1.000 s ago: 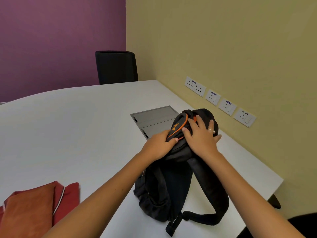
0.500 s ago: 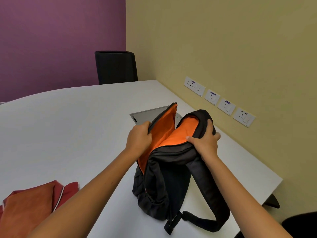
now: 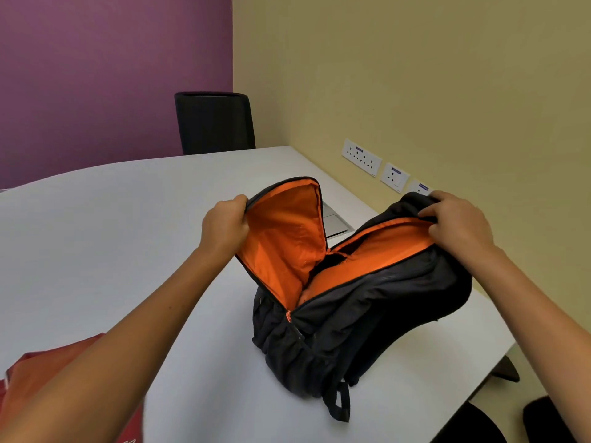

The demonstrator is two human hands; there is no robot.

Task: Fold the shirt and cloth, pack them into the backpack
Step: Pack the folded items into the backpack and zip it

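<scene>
A black backpack (image 3: 367,311) with orange lining stands on the white table (image 3: 112,225), its main compartment spread wide. My left hand (image 3: 225,223) grips the edge of the front flap, pulled out to the left. My right hand (image 3: 457,223) holds the top of the back panel, drawn to the right. Inside I see only orange lining. A folded orange cloth (image 3: 54,366) lies on a folded red shirt (image 3: 19,375) at the lower left, mostly hidden behind my left forearm.
A black chair (image 3: 214,123) stands at the table's far side by the purple wall. Wall sockets (image 3: 361,157) line the yellow wall on the right. A grey cable hatch (image 3: 334,220) in the tabletop shows behind the backpack. The table's right edge runs close to the backpack.
The backpack went from closed under both hands to wide open. My left hand pulled the flap left, my right hand pulled the back panel right, and the view moved closer.
</scene>
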